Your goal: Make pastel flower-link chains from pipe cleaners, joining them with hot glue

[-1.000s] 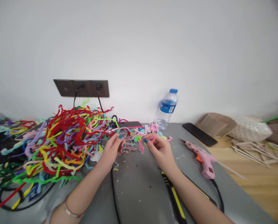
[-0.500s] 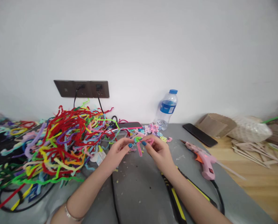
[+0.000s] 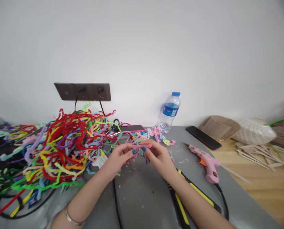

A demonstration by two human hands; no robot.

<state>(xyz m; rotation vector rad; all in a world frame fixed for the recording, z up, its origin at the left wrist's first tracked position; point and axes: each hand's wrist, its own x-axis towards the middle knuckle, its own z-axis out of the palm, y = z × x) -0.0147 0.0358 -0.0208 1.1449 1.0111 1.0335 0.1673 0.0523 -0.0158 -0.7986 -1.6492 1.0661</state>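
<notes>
Pinching a short pink stem [image 3: 142, 146] between them, both hands meet over the grey mat [image 3: 142, 194], close to the body where the fingers can work at it. The left hand [image 3: 119, 157] closes thumb and forefinger on one end; the right hand [image 3: 156, 156] grips the other end the same way, so the piece lies level between them, lifted just off the mat. A big tangle of stems [image 3: 60, 149] sits to the left, within easy reach of the left hand. A linked chain [image 3: 159, 133] (pastel loops) lies just beyond the hands, near the bottle [image 3: 169, 112]. The glue gun [image 3: 205, 162] rests well to the right, nozzle turned away. Two phones [image 3: 202, 137] lie farther back.
</notes>
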